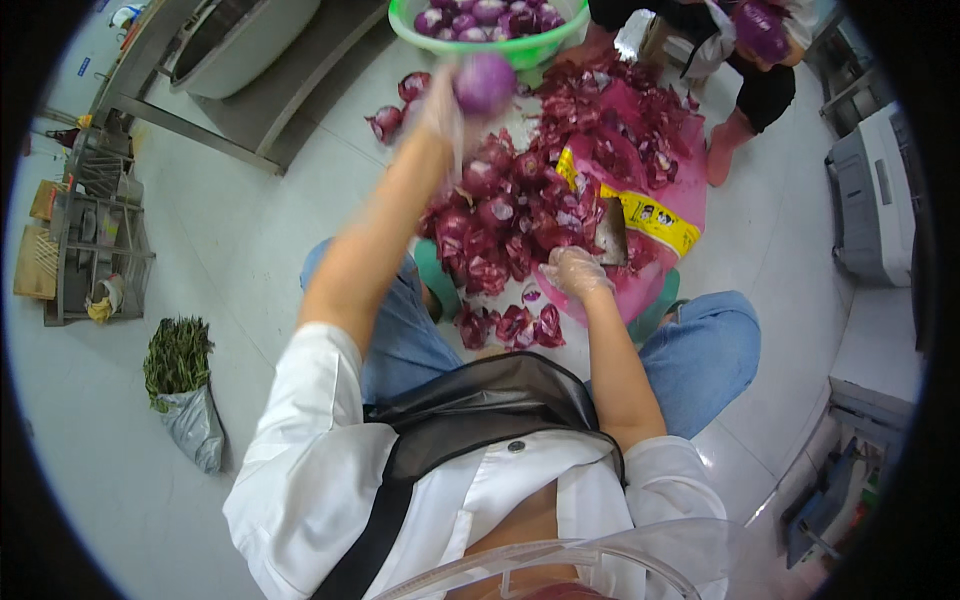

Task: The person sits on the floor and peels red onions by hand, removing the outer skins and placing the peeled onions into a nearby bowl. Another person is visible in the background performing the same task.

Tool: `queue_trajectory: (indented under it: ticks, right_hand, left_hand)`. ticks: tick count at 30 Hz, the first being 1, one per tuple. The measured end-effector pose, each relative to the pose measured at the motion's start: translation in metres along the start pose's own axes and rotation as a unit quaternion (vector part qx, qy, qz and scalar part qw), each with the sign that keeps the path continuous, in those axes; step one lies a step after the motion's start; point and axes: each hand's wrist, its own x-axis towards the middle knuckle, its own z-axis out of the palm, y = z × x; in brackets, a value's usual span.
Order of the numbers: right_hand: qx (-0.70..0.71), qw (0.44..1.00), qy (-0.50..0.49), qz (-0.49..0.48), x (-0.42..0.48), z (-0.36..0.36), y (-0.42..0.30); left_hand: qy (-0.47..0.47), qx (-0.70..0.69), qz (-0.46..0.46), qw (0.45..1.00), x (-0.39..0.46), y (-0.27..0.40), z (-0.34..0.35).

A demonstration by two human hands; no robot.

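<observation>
My left hand (437,105), in a clear plastic glove and blurred by motion, is stretched far out with a peeled purple onion (486,84) at its fingers. Just beyond it stands a green plastic basket (517,52) holding many peeled onions (487,11). My right hand (576,271), gloved too, grips a cleaver (613,234) low by the heap; its handle is hidden in the fist. Between my feet lies a pile of unpeeled red onions (480,217). Loose onion skins (592,97) cover a pink plastic sack (686,191) with a yellow printed band.
Another person (765,90) sits at the far right beside the skins. A metal rack (255,150) with a large basin (240,52) stands far left. Leafy greens (180,356) in a grey bag lie left on the tiled floor. A grey-white box (874,195) stands right.
</observation>
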Motion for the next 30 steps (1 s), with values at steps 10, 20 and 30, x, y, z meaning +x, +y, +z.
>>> queue_trajectory:
  ticks: [10, 20, 30]
  right_hand:
    - [0.102, 0.994, 0.044, 0.025, 0.018, 0.02, 0.019]
    - [0.097, 0.988, -0.063, 0.103, 0.018, 0.046, 0.042]
    - [0.097, 0.981, -0.089, 0.14, 0.029, 0.068, 0.043]
  left_hand:
    - [-0.008, 0.59, 0.091, 0.802, 0.061, -0.041, -0.027]
    - [0.21, 0.765, -0.05, 0.607, 0.067, -0.144, -0.184]
    - [0.257, 0.736, -0.06, 0.624, 0.111, -0.153, -0.207]
